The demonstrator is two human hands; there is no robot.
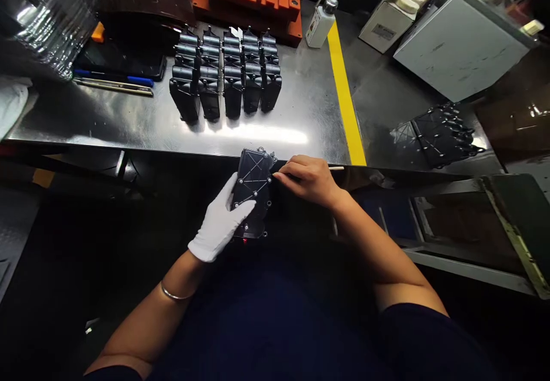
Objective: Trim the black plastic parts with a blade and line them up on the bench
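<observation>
The broad, shiny stainless-steel bench [296,97] is the landmark; on it, back from its front edge, stands a row of five ribbed black moulded parts [232,86]. The flat, oblong black plastic-looking housing with crossed ribs and small round bosses [254,183] is held up at the bench's front edge, on the wearer's side. It looks light enough for one hand and stiff across its ribbed face, though the smooth black surface may slip against glove fabric. The small eyelets along its right edge seem the likeliest bits to chip, so the plain left long side is the better hold. There the white-gloved left hand [221,218] is closed, thumb across the lower face. Just before the bench edge, the bare right hand [307,179] pinches a thin pale stick [337,168] beside the housing; whether its tip touches, I cannot tell
</observation>
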